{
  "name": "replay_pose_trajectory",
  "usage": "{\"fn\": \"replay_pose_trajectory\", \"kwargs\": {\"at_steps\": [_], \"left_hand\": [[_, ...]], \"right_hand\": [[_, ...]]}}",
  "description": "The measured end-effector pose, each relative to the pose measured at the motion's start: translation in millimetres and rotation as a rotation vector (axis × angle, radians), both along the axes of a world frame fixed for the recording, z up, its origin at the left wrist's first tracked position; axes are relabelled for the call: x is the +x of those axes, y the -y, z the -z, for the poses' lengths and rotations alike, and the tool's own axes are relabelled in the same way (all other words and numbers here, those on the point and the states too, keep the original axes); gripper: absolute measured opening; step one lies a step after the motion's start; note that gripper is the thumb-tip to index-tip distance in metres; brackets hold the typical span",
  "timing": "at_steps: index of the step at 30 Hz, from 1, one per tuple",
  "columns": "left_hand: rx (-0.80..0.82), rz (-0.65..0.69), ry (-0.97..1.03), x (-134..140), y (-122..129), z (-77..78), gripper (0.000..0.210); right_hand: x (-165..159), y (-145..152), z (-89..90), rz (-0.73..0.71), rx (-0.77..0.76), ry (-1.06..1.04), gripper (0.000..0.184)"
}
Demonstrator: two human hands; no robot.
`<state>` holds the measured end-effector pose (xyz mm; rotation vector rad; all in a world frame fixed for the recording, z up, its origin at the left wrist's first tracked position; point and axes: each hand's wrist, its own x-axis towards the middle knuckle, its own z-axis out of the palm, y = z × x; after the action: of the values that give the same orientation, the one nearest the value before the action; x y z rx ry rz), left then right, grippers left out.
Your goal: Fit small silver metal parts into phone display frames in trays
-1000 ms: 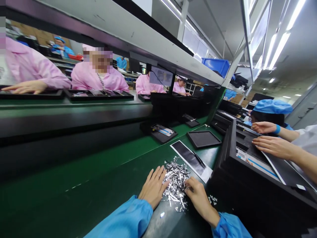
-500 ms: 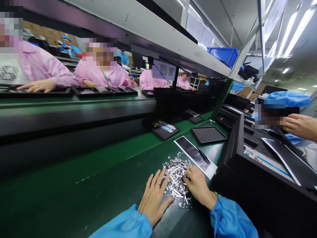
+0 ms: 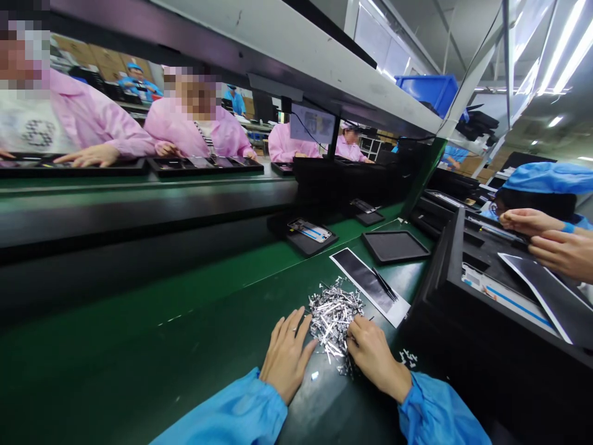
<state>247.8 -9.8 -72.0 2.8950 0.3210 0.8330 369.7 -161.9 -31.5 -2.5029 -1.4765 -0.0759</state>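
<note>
A heap of small shiny metal parts point(image 3: 334, 315) lies on the green belt point(image 3: 152, 346) in front of me. My left hand point(image 3: 287, 353) rests flat on the belt, fingers spread, its fingertips against the heap's left edge. My right hand point(image 3: 373, 353) lies on the heap's right edge with its fingers curled into the parts; whether it pinches one is not visible. Both arms wear blue sleeves. A few stray parts point(image 3: 408, 357) lie to the right of my right hand.
A black-and-white sheet point(image 3: 365, 285) with black tweezers point(image 3: 384, 284) lies beyond the heap. Black trays point(image 3: 395, 246) and a tray holding a phone part point(image 3: 309, 233) sit farther along. A black fixture point(image 3: 482, 290) stands at right, a co-worker's hands point(image 3: 546, 238) over it. People in pink sit opposite.
My left hand has slid slightly along the heap's left edge, and my right hand keeps working at the right edge. The co-worker's hands at right have shifted above the fixture.
</note>
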Motion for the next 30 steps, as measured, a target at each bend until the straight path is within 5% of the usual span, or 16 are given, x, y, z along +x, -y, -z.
{"fn": "replay_pose_trajectory", "kwargs": {"at_steps": [18, 30], "left_hand": [[-0.018, -0.047, 0.077, -52, 3, 25.1, 0.037], [-0.296, -0.018, 0.121, -59, 8, 24.2, 0.035]], "right_hand": [[3, -5, 8.6, 0.057, 0.18, 0.022, 0.018], [-6, 10, -32.6, 0.059, 0.571, -0.395, 0.017]]}}
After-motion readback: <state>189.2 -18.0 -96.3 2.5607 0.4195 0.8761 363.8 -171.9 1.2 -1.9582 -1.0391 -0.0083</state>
